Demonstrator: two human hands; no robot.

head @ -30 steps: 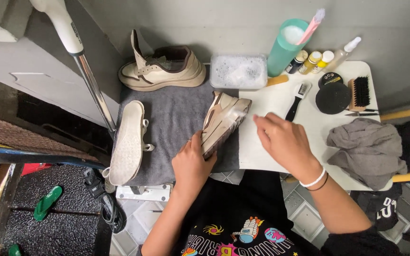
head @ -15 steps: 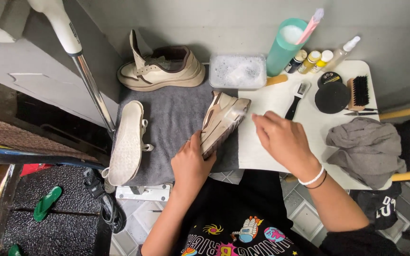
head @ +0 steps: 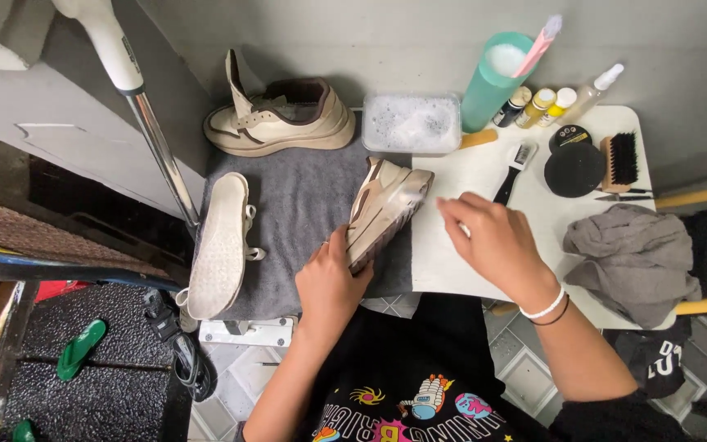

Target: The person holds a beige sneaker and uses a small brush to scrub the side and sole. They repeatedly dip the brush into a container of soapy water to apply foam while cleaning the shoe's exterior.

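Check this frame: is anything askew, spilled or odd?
Nothing spilled. One cream sneaker lies sole-up, hanging off the grey towel's left edge. The left hand tilts another sneaker on its side. A grey cloth sits crumpled at the table's right.

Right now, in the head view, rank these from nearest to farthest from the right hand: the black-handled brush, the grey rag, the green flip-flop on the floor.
From the right hand:
1. Black-handled brush, just above the hand on the white table, nearly touching it.
2. Grey rag, to the hand's right, at the table's edge.
3. Green flip-flop, far to the left, down on the black floor mat.
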